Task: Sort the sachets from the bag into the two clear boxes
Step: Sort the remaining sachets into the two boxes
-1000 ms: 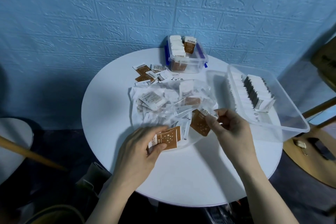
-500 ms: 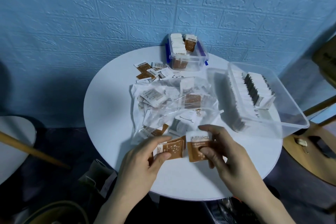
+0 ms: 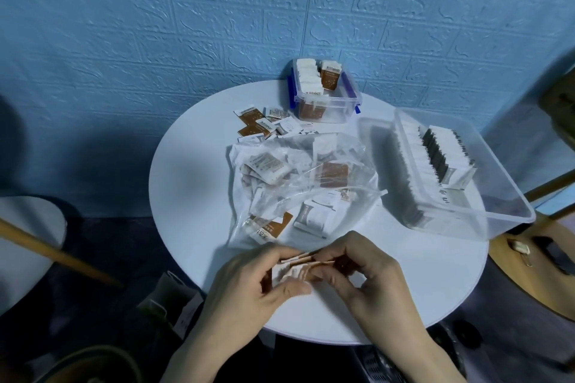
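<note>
Sachets [image 3: 297, 267], brown and white, are gripped as a small stack between both hands above the near edge of the round white table [image 3: 193, 196]. The left hand [image 3: 249, 286] is curled around the stack's left side, with the thumb pressed on the near face. The right hand [image 3: 367, 274] is closed on the stack's right end, its fingers bent over the top edges. How many sachets are in the stack cannot be told.

Just beyond the hands, a crumpled clear bag [image 3: 298, 183] is spread over the middle of the table, with more sachets seen inside it and at its near mouth. A few loose sachets [image 3: 261, 124] are scattered on the table past the bag, to the left. At the far edge, a small clear box with blue latches [image 3: 323, 90] is filled with upright brown-and-white sachets. On the right, a larger clear box [image 3: 460, 174] overhangs the table's edge; rows of white sachets are stood on end inside it. A blue embossed wall [image 3: 186, 25] is seen behind the table.
</note>
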Demonstrator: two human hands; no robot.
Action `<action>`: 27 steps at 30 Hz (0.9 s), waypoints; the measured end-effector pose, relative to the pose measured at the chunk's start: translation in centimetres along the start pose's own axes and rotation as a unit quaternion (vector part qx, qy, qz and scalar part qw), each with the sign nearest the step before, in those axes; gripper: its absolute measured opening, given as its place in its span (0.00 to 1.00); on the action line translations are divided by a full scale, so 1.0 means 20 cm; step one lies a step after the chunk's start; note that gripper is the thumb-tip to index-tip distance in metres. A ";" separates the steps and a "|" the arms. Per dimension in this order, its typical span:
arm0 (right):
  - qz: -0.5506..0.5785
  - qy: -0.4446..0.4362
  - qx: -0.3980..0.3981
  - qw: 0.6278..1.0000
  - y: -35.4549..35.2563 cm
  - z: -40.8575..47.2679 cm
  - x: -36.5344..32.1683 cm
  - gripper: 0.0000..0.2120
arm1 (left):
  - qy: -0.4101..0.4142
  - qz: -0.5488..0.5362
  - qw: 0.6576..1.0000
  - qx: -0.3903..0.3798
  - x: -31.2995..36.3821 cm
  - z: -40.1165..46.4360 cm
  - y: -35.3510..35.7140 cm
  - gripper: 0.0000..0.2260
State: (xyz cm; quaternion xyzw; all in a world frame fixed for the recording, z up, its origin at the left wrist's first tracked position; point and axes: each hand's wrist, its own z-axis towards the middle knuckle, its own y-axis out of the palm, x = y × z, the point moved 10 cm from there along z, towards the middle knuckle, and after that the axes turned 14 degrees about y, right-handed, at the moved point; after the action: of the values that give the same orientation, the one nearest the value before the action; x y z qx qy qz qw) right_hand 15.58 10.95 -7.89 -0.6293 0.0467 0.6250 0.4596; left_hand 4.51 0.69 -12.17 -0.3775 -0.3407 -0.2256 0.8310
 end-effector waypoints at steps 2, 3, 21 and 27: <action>0.007 -0.005 0.003 1.000 0.01 0.00 0.00 0.04 | 0.014 0.022 1.000 0.010 0.01 0.00 -0.02 0.16; 0.007 -0.007 0.003 1.000 0.01 0.00 -0.01 0.04 | 0.026 0.039 0.999 0.012 0.02 0.01 -0.03 0.14; -0.253 -0.136 -0.117 0.951 0.37 0.19 -0.12 0.10 | 0.014 0.033 0.998 0.053 -0.11 -0.01 -0.27 0.10; -0.308 -0.162 -0.095 0.933 0.33 0.17 -0.09 0.07 | 0.022 0.116 0.993 0.007 -0.09 -0.02 -0.26 0.09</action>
State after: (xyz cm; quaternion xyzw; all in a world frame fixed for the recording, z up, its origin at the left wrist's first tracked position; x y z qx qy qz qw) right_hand 8.48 8.54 -9.12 -0.5437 -0.2836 0.5480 0.5689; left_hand 0.16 -2.56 -11.24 -0.4039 -0.2779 -0.1332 0.8614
